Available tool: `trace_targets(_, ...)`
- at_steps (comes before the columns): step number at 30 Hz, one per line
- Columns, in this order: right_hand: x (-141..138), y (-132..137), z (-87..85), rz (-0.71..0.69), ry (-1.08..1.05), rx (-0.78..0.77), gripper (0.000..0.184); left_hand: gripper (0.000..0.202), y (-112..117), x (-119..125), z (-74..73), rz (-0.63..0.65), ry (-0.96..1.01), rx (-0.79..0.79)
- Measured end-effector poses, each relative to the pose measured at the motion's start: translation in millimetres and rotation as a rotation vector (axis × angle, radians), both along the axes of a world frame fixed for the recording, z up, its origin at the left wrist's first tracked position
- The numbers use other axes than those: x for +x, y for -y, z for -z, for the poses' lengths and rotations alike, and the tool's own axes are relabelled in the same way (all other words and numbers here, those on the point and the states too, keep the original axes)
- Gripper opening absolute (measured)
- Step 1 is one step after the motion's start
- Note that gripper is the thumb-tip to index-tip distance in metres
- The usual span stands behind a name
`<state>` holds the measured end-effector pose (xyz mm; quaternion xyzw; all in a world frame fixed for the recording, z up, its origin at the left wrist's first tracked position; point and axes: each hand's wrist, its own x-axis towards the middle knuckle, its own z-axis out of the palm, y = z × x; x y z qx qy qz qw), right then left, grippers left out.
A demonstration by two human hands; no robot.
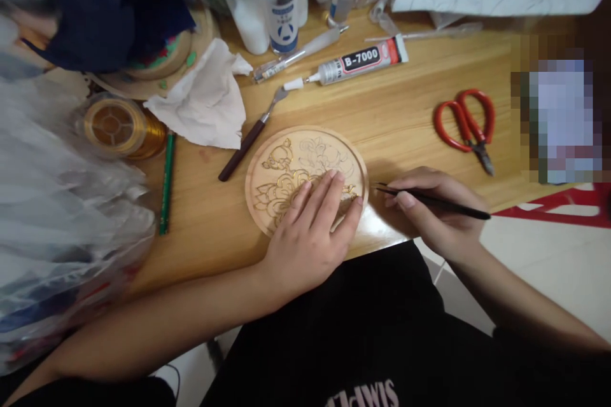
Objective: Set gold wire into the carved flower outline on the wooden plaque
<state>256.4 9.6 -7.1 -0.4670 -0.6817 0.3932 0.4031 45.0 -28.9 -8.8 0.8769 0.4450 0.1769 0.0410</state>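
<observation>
1. From the head view, I see the round wooden board (298,133) lying flat on the table (405,121), directly under the left grip (312,229). That hand is laid out with its fingers slightly spread, pressing on the surface rather than clamped around anything.
2. The right grip (449,229), just to the right of the board, is pinched around slim dark tweezers (458,205). Their tips point back toward the board's rim; whether the tips meet, I cannot tell.
3. Gold wire outlines (279,194) show around and beyond the left fingers, with bare pencil lines (324,156) farther beyond them.
4. I'd judge the board light and stiff, likely to slide if nudged; its raised rim looks the sound place to take hold. The wire seems thin and easily bent, so a flat, gentle palm suits it, and tweezers suit single strands.
5. Beyond the left grip lies the glue tube (360,62); to its left, the palette knife (251,143) and, farther out, the wire spool (114,127). Beyond the right grip rest the red-handled pliers (465,127).
</observation>
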Motion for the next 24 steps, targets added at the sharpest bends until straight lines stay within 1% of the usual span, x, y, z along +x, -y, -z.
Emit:
trace_targets(3, -0.6, -0.7, -1.9, -0.003, 0.001, -0.013, 0.021, 0.039, 0.2, 0.0, 0.0, 0.007, 0.006, -0.007)
trace_targets(5, -1.3, -1.9, -3.7, -0.049, 0.005, 0.002, 0.025, 0.039, 0.0, 0.3, 0.1, 0.009, 0.013, -0.009)
trace_targets(8, -2.4, -4.7, -6.0, -0.145, 0.014, 0.063, 0.029, 0.039, -0.3, 0.9, 0.0, 0.007, 0.011, -0.001)
trace_targets(12, -2.8, -8.2, -7.0, -0.207, 0.018, 0.102, 0.03, 0.037, -0.6, 1.5, -0.5, 0.005, 0.005, 0.02)
trace_targets(24, -4.3, -9.4, -7.2, -0.211, 0.044, 0.089, 0.03, 0.038, -0.2, 1.4, -1.3, 0.013, -0.001, -0.003)
